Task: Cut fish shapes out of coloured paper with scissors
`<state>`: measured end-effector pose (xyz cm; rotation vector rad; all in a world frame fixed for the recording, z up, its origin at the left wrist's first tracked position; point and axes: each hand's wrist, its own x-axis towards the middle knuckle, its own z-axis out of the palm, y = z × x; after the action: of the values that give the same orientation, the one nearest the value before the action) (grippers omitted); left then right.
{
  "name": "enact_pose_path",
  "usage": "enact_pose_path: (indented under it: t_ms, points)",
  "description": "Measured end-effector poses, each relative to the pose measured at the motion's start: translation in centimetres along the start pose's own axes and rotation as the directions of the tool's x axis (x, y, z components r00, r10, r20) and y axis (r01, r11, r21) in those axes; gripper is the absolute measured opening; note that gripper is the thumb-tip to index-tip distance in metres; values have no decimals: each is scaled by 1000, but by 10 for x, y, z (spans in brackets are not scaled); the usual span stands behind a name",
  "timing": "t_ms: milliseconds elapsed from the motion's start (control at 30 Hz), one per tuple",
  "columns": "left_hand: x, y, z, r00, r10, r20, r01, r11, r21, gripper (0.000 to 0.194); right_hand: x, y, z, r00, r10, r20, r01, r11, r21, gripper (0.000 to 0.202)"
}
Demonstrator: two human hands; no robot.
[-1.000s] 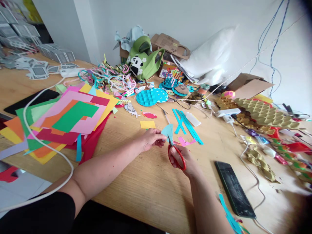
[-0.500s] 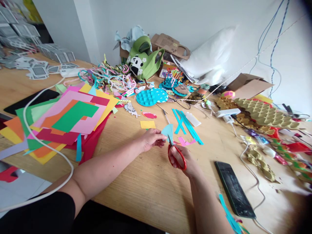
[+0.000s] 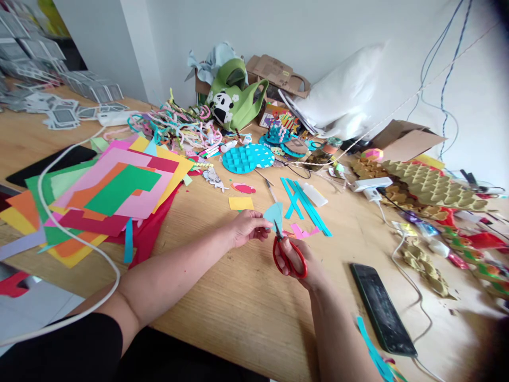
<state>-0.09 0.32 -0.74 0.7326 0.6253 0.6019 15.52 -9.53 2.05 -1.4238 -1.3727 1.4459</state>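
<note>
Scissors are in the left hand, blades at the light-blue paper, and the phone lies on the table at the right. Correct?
Not quite: the head view shows the scissors in the right hand, not the left hand. The blades are at the light-blue paper, and the phone lies on the table at the right.

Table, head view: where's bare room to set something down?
Biggest patch: bare table between the forearms, from left hand and right hand to the front edge. Smaller: between blue strips and phone; between paper stack and yellow card. Crowded: left under the paper stack, back around pipe cleaners and bag, right around egg trays.
</note>
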Motion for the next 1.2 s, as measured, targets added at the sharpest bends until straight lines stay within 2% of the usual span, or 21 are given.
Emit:
enact_pose_path:
  t_ms: [167,467,667,833,1000,1100,1200]
  points:
    - [-1,1,0,1000,0,24,0,1000,3,30,-2,-2,0,1000,19,21,-20,999,47,61]
    - [1,-1,-1,1000,17,9,-17,1000,7,33,0,2,-2,1000,6,5,-6,1000,-21,62]
    - [2,1,-1,989,117,-87,-118,993,-7,33,0,-4,0,1000,27,3,-27,997,-70,61]
    - [1,2,-1,987,108,-123,-115,992,-59,26,0,-6,1,999,30,-27,-31,999,-36,61]
    - [2,1,-3,991,87,-101,-99,988,-116,25,1,-2,-1,999,20,-25,-20,1000,25,63]
    - [1,0,-2,996,80,-38,-83,993,-87,31,1,1,-3,999,26,-38,-24,998,61,64]
    - [0,-1,-1,997,72,-19,-73,996,-59,42,2,5,-4,999,19,-44,-16,997,75,63]
